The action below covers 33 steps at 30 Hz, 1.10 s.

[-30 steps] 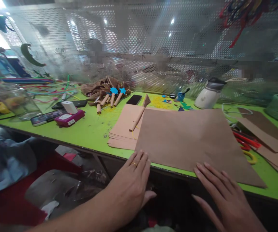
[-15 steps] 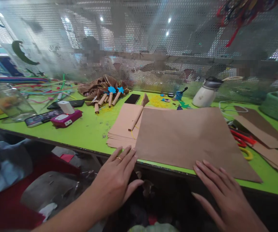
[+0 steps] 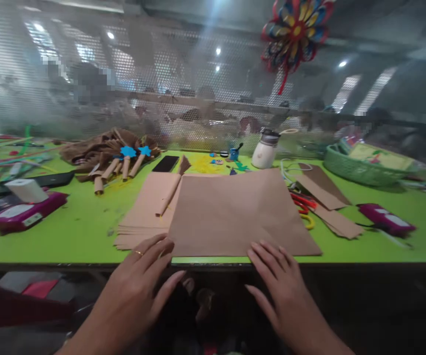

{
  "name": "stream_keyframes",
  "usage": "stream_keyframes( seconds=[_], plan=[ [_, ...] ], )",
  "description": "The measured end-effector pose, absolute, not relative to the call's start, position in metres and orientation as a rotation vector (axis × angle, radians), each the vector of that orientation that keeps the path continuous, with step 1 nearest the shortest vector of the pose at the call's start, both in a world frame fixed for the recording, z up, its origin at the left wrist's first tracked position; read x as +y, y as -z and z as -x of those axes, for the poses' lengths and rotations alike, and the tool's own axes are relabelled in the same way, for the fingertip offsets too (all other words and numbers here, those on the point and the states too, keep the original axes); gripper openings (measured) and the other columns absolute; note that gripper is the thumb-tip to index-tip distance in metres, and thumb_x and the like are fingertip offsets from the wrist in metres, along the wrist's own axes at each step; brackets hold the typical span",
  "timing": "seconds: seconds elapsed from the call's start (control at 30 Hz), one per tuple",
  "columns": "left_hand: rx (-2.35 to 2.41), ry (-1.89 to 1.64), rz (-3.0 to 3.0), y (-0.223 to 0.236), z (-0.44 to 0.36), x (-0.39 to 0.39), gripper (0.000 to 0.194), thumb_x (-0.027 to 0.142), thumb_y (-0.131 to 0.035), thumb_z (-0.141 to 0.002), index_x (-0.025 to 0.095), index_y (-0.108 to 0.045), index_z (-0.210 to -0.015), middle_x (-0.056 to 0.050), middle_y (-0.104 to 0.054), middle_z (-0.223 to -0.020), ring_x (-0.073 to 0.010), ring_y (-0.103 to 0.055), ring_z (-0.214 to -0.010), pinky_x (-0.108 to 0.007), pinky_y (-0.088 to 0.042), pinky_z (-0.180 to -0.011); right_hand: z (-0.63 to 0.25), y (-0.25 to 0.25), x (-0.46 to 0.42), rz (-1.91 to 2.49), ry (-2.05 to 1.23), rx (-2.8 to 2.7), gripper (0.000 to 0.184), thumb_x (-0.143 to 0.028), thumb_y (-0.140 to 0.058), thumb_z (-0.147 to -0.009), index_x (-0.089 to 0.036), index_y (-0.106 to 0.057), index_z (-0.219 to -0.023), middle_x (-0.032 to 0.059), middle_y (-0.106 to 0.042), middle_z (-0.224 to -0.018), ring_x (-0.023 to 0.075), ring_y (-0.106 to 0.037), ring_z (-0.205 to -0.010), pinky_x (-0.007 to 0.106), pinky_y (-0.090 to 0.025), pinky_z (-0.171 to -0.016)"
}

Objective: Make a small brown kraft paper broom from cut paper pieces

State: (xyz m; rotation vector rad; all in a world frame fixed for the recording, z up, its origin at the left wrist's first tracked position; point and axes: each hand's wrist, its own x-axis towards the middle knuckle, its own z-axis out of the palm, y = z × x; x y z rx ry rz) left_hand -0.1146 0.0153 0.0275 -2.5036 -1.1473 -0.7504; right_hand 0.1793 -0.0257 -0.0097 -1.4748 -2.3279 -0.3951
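A large brown paper sheet (image 3: pixel 235 212) lies flat at the table's front edge. My left hand (image 3: pixel 142 276) rests at its near left corner, open, with the fingers stretched forward and slightly bent. On the near edge of the sheet lie the fingertips of my right hand (image 3: pixel 281 283), also open, thumb apart. Partly under the sheet's left side is a stack of lighter brown paper (image 3: pixel 144 207). Across that stack lies a small rolled paper broom (image 3: pixel 170 195) with a frayed top and yellow string.
Several paper brooms with blue stars (image 3: pixel 126 165) lie at the back left, near a black phone (image 3: pixel 166 163). Red-handled scissors (image 3: pixel 303 201), paper strips (image 3: pixel 333 217) and a purple device (image 3: pixel 386 219) lie right. Behind stand a white jug (image 3: pixel 265 152) and green basket (image 3: pixel 364 167).
My view has turned to the right, so the table's things appear further left and the whole basket shows. Both hands stay open at the sheet's near edge.
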Motion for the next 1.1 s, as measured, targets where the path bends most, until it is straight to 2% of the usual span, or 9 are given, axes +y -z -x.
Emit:
stream_keyframes(
  seconds=[0.17,0.27,0.33,0.43,0.57,0.63,0.8,0.93,1.1],
  plan=[
    [-1.03,0.861,2.653,-0.037,0.041,0.035,0.02,0.022,-0.047,-0.085,0.015,-0.062,-0.097,-0.011,-0.059,-0.114,-0.0238,-0.049,-0.115,-0.038,-0.045,-0.094,-0.171,0.0,-0.026,1.478,0.305,-2.278,0.047,-0.031,-0.05,-0.083,-0.021,-0.045,-0.129,0.0086,-0.05,-0.132,0.0303,-0.04,-0.122,0.052,-0.032,-0.097],
    [-0.916,0.797,2.824,-0.034,-0.002,0.042,0.024,0.02,-0.044,-0.086,0.017,-0.061,-0.103,-0.009,-0.06,-0.115,-0.0215,-0.051,-0.113,-0.034,-0.048,-0.091,-0.173,-0.002,-0.027,1.343,0.252,-2.282,0.043,-0.038,-0.053,-0.081,-0.02,-0.052,-0.12,0.0108,-0.055,-0.126,0.0316,-0.047,-0.115,0.053,-0.038,-0.092],
    [-0.893,0.777,2.866,-0.028,-0.016,0.045,0.025,0.018,-0.044,-0.086,0.018,-0.06,-0.106,-0.007,-0.062,-0.112,-0.02,-0.055,-0.109,-0.033,-0.05,-0.089,-0.182,-0.005,-0.027,1.184,0.216,-2.23,0.035,-0.036,-0.053,-0.082,-0.019,-0.056,-0.112,0.0104,-0.061,-0.116,0.0273,-0.053,-0.108,0.046,-0.043,-0.09],
    [-0.81,0.787,2.842,-0.018,-0.019,0.05,0.027,0.023,-0.047,-0.086,0.021,-0.059,-0.111,-0.005,-0.062,-0.116,-0.0207,-0.054,-0.112,-0.032,-0.05,-0.089,-0.212,-0.016,-0.02,1.052,0.125,-2.106,0.021,-0.021,-0.047,-0.085,-0.019,-0.059,-0.102,0.0076,-0.066,-0.104,0.0188,-0.058,-0.1,0.032,-0.046,-0.087],
    [-0.856,0.701,2.81,-0.015,-0.013,0.052,0.033,0.031,-0.049,-0.086,0.024,-0.056,-0.117,-0.005,-0.057,-0.123,-0.0238,-0.051,-0.115,-0.036,-0.05,-0.089,-0.279,-0.04,0.029,1.425,0.177,-1.891,0.021,-0.021,-0.041,-0.088,-0.017,-0.062,-0.088,0.0077,-0.067,-0.089,0.0175,-0.06,-0.087,0.029,-0.046,-0.08],
    [-0.886,0.652,2.815,-0.017,-0.012,0.051,0.035,0.033,-0.051,-0.085,0.026,-0.055,-0.119,-0.006,-0.053,-0.128,-0.0263,-0.047,-0.119,-0.039,-0.049,-0.089,-0.311,-0.048,0.069,1.726,0.247,-1.912,0.029,-0.023,-0.035,-0.091,-0.015,-0.062,-0.088,0.0093,-0.066,-0.095,0.0178,-0.057,-0.092,0.029,-0.042,-0.085],
    [-1.079,0.599,2.848,-0.025,-0.015,0.048,0.031,0.04,-0.05,-0.084,0.026,-0.06,-0.11,-0.01,-0.046,-0.134,-0.0289,-0.043,-0.122,-0.043,-0.049,-0.087,-0.345,-0.044,0.155,1.873,0.171,-2.043,0.018,-0.025,-0.056,-0.08,-0.015,-0.066,-0.092,0.0109,-0.066,-0.094,0.0238,-0.054,-0.094,0.032,-0.039,-0.08],
    [-1.121,0.614,2.798,-0.023,-0.018,0.049,0.029,0.033,-0.045,-0.088,0.025,-0.059,-0.112,-0.011,-0.049,-0.131,-0.0266,-0.045,-0.12,-0.041,-0.049,-0.087,-0.343,-0.032,0.177,1.958,0.154,-2.053,0.021,-0.026,-0.053,-0.081,-0.015,-0.066,-0.095,0.0131,-0.066,-0.09,0.0249,-0.055,-0.087,0.031,-0.038,-0.07],
    [-1.106,0.664,2.736,-0.009,-0.017,0.053,0.034,0.02,-0.039,-0.089,0.024,-0.054,-0.119,-0.01,-0.05,-0.129,-0.0239,-0.046,-0.119,-0.039,-0.048,-0.09,-0.341,-0.031,0.174,1.979,0.146,-1.997,0.021,-0.023,-0.051,-0.082,-0.012,-0.066,-0.092,0.0146,-0.066,-0.091,0.0245,-0.057,-0.088,0.03,-0.038,-0.071]
  ],
)
